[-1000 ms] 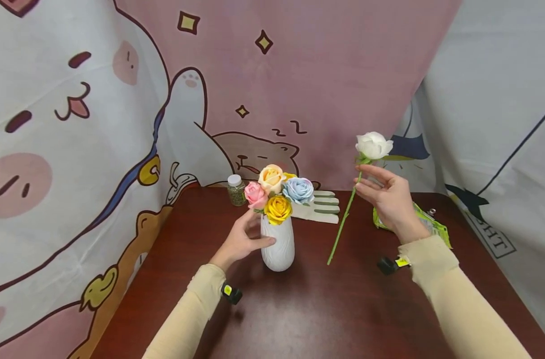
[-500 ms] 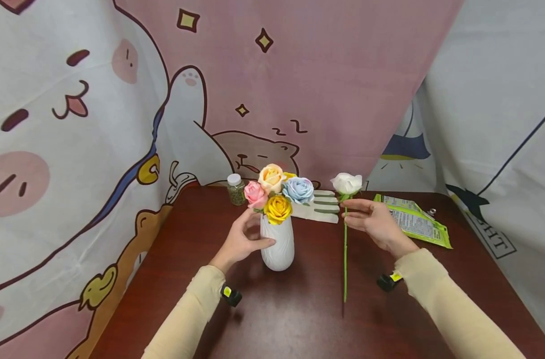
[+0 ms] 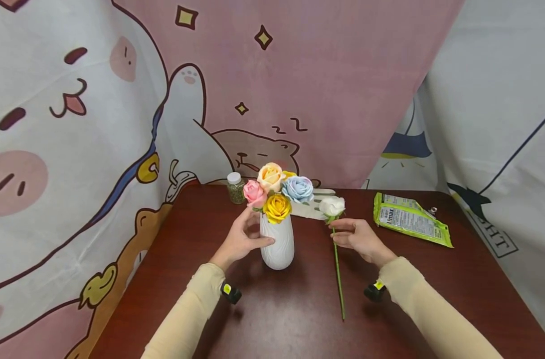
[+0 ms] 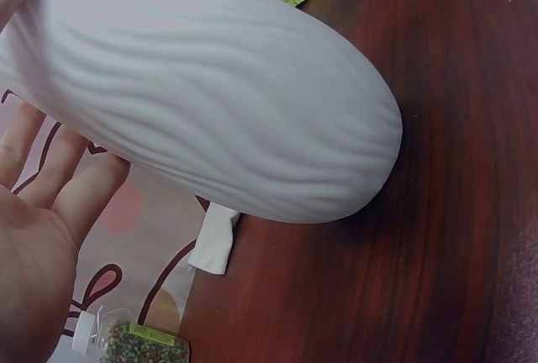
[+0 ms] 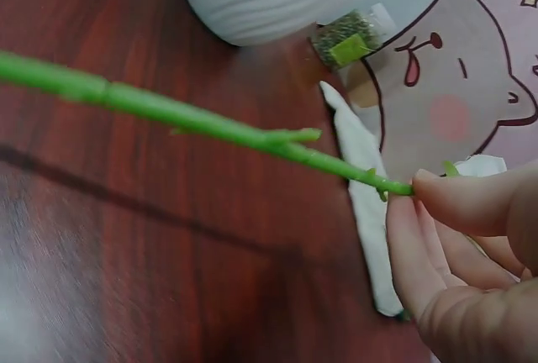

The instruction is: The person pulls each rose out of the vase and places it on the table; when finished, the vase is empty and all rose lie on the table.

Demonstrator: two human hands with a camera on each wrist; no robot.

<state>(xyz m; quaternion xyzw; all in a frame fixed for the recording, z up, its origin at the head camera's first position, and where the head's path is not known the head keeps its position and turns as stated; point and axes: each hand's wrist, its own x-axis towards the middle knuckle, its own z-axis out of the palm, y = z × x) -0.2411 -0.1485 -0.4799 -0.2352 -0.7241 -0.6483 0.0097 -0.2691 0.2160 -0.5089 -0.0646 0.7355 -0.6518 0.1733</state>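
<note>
A white ribbed vase (image 3: 277,245) stands upright on the table, holding several artificial roses: a pink rose (image 3: 255,193), a peach rose (image 3: 271,176), a golden yellow rose (image 3: 277,208) and a blue rose (image 3: 298,189) among them. My left hand (image 3: 239,242) holds the vase from its left side, thumb across the front and fingers behind. To the right, my right hand (image 3: 361,241) pinches a white rose (image 3: 332,206) just under its bloom. Its long green stem (image 5: 202,121) slants down toward the person, apart from the vase.
Behind the vase lies a white glove (image 3: 305,211) with green stripes, partly hidden by the roses. A small white-capped jar (image 3: 236,188) of green grains is at the back left. A green packet (image 3: 409,219) lies at the back right. Printed cloth (image 3: 344,89) hangs around the table.
My right hand has brought the white rose down and left, nearer the vase. Its stem's lower end now points toward the person. My left hand has stayed on the vase.
</note>
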